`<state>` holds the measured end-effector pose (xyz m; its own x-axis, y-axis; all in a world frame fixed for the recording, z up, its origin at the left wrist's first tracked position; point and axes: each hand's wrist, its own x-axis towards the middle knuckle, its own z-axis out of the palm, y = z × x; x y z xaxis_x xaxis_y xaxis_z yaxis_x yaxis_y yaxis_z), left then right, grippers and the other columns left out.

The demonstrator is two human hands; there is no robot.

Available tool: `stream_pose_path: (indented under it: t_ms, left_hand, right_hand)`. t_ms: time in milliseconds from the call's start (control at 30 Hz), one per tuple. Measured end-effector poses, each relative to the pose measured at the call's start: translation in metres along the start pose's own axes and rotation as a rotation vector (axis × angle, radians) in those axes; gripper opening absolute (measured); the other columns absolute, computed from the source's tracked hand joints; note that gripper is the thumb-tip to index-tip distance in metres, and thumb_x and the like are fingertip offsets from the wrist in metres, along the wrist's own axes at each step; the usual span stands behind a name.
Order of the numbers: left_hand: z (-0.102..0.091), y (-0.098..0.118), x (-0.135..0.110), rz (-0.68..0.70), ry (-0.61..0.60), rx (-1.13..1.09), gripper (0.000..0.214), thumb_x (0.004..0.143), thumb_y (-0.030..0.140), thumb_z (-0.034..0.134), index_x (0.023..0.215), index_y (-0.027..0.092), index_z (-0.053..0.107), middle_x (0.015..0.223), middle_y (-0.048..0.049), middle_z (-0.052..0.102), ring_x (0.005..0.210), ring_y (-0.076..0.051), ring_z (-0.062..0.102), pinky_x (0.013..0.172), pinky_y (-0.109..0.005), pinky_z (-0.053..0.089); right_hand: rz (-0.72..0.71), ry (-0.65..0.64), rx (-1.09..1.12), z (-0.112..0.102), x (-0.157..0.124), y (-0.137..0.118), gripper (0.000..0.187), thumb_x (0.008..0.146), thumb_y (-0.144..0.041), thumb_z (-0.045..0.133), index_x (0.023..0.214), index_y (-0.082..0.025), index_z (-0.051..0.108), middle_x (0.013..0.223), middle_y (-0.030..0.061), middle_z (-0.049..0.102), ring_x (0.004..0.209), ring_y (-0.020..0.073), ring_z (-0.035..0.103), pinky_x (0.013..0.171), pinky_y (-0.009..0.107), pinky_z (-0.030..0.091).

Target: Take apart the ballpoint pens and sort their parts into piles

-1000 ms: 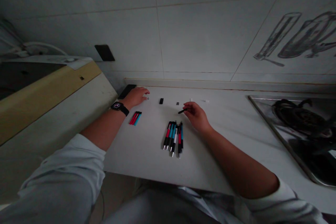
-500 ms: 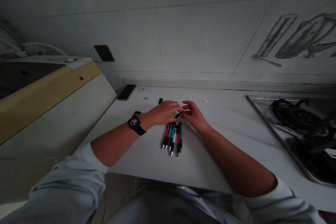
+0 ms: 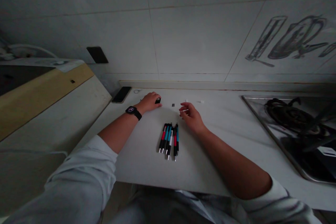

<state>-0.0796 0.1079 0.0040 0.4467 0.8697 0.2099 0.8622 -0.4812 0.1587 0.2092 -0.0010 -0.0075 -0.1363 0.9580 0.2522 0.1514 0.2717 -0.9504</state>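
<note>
Several click pens (image 3: 169,140) with red, blue and white barrels lie side by side on the white countertop (image 3: 225,143), tips toward me. My right hand (image 3: 191,116) hovers just behind them, fingers loosely curled and apart, and I see nothing in it. Farther back on the left, my left hand (image 3: 150,100), with a black watch (image 3: 133,111) on its wrist, has its fingers closed down over a small black pen part (image 3: 158,100). Between the hands lies a tiny dark piece (image 3: 173,105). A small white piece (image 3: 201,102) rests beyond my right hand.
A dark phone (image 3: 121,94) lies at the counter's back left corner near the tiled wall. A gas hob (image 3: 291,122) with a black pan support fills the right side. A lower yellow-edged surface (image 3: 44,94) runs along the left. The counter's front edge is near my body.
The black part left my right hand when the hands met over the pens. My left hand then moved back left to the small black part. The right hand stayed nearly in place.
</note>
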Motion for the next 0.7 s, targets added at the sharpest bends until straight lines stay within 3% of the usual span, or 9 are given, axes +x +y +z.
stream_pose_path:
  t_ms: [300, 567, 700]
  left_hand:
    - [-0.007, -0.015, -0.005, 0.055, -0.077, -0.028, 0.045, 0.084, 0.051, 0.071, 0.117, 0.02, 0.07, 0.118, -0.0114, 0.067, 0.113, -0.026, 0.061, 0.104, -0.041, 0.048]
    - [-0.019, -0.009, -0.013, 0.048, -0.125, -0.013, 0.045, 0.086, 0.049, 0.07, 0.12, 0.02, 0.069, 0.123, -0.0123, 0.067, 0.116, -0.027, 0.061, 0.106, -0.04, 0.046]
    - [-0.025, -0.013, -0.015, 0.063, -0.14, 0.012, 0.055, 0.084, 0.05, 0.073, 0.129, 0.019, 0.067, 0.13, -0.0136, 0.064, 0.123, -0.029, 0.058, 0.11, -0.04, 0.043]
  right_hand:
    - [-0.017, -0.008, -0.035, 0.0, -0.002, -0.004, 0.035, 0.084, -0.032, 0.06, 0.118, -0.024, 0.059, 0.107, 0.0053, 0.068, 0.078, 0.0156, 0.063, 0.071, 0.032, 0.054]
    - [-0.032, -0.01, -0.085, 0.0, -0.003, -0.006, 0.032, 0.085, -0.029, 0.059, 0.117, -0.023, 0.062, 0.104, 0.006, 0.07, 0.079, 0.0167, 0.064, 0.073, 0.033, 0.054]
    - [-0.038, -0.022, -0.091, -0.001, -0.003, -0.007, 0.032, 0.085, -0.028, 0.058, 0.117, -0.023, 0.063, 0.103, 0.0057, 0.07, 0.081, 0.017, 0.065, 0.074, 0.034, 0.054]
